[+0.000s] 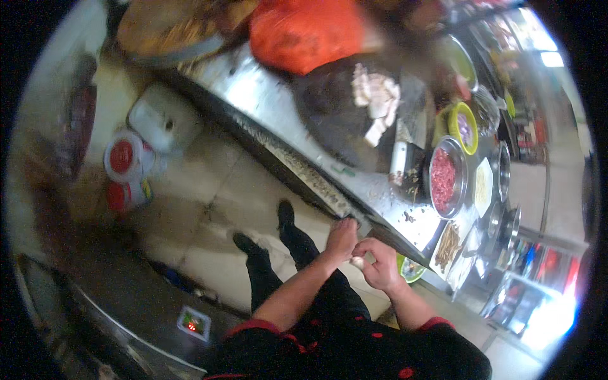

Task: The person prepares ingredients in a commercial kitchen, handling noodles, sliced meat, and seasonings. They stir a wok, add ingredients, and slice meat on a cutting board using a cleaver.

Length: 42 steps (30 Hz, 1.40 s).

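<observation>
In front of my body, beside the metal counter's front edge, my left hand [343, 240] and my right hand [380, 266] are close together. A small pale piece [357, 261] shows at the thumb and fingers of my right hand; it is too blurred to name. The left fingers are curled downward, and their inner side is hidden. Beyond them on the counter [294, 123] is a dark round chopping board [327, 114] with pale meat slices [377, 97]. A cleaver with a white handle [399, 156] lies at its right side.
A metal bowl of red cut meat [441, 180], a yellow basket [463, 128] and a white tray of brown strips [446, 249] stand to the right. An orange-red plastic bag [304, 33] and a wooden chopping block [171, 28] are at the far side. Tubs [123, 156] stand on the floor.
</observation>
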### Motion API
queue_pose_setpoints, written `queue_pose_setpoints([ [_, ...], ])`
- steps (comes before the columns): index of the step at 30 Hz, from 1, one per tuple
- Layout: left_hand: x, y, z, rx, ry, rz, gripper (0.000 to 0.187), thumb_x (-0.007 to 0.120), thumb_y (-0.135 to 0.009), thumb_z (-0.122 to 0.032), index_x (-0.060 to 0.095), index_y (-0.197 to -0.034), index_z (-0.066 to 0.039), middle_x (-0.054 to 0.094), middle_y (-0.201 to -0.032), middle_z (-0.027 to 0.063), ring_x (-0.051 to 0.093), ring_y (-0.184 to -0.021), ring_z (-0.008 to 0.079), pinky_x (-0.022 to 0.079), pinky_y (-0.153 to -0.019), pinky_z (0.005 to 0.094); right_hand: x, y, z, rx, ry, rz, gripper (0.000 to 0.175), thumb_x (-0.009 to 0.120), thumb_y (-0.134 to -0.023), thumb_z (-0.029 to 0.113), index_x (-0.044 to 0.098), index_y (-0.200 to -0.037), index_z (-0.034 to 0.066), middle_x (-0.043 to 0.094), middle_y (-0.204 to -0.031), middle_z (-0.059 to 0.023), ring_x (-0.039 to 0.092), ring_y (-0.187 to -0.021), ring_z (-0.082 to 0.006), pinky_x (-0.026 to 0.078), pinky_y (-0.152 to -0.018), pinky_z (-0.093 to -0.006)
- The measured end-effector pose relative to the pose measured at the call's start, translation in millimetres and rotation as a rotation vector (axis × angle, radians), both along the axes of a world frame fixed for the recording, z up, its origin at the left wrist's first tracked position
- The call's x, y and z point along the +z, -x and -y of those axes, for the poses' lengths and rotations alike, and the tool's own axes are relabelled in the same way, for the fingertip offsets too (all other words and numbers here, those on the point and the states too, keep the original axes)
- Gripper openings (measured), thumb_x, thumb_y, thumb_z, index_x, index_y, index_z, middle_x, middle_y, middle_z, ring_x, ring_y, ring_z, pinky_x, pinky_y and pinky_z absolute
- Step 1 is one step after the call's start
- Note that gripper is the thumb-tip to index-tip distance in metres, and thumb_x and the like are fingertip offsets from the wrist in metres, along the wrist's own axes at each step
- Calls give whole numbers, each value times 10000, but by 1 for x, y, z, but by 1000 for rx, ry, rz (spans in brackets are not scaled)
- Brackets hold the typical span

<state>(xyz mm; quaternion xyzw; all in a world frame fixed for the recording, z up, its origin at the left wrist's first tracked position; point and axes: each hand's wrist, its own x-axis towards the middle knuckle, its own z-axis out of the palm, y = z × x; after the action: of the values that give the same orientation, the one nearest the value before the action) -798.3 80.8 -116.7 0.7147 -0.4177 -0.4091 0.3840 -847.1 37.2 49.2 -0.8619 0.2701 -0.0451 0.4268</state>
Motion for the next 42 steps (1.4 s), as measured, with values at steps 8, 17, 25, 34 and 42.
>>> queue_pose_setpoints([
  [8,0,-48,-271,825,-384,-129,586,797,-656,-324,551,-1082,-4,588,-1022,176,576,-875,342,467,-788,440,-85,-36,-57,-200,-487,-77,322,445,-979,303,492,-1041,-10,604,-865,-88,585,-742,-143,474,-697,-283],
  [17,-24,-148,-434,930,-824,533,803,840,-525,-347,544,-1196,-20,581,-1167,182,560,-1057,357,458,-895,432,-237,-107,-30,-76,-291,-449,409,627,-881,226,493,-1216,33,618,-1016,-96,579,-895,-149,480,-783,-282],
  [25,-28,-147,-467,849,-798,699,825,794,-534,-359,522,-1212,24,562,-1194,194,540,-1079,367,417,-941,436,-347,-268,105,-373,376,-333,594,638,-856,357,445,-1307,24,561,-1213,-183,543,-1101,-267,426,-948,-375],
  [34,-36,-122,-494,984,-901,522,816,822,-582,-320,503,-1260,5,480,-1326,217,449,-1227,368,332,-1049,446,-353,-319,162,-480,274,-361,554,638,-860,293,439,-1306,31,546,-1223,-154,532,-1105,-251,424,-953,-367],
  [42,-19,-126,-462,862,-874,475,838,804,-582,-426,524,-1240,11,533,-1266,211,482,-1177,368,340,-1026,456,-338,-294,154,-515,105,-203,525,638,-864,236,434,-1305,36,532,-1232,-128,523,-1109,-237,422,-957,-361],
])
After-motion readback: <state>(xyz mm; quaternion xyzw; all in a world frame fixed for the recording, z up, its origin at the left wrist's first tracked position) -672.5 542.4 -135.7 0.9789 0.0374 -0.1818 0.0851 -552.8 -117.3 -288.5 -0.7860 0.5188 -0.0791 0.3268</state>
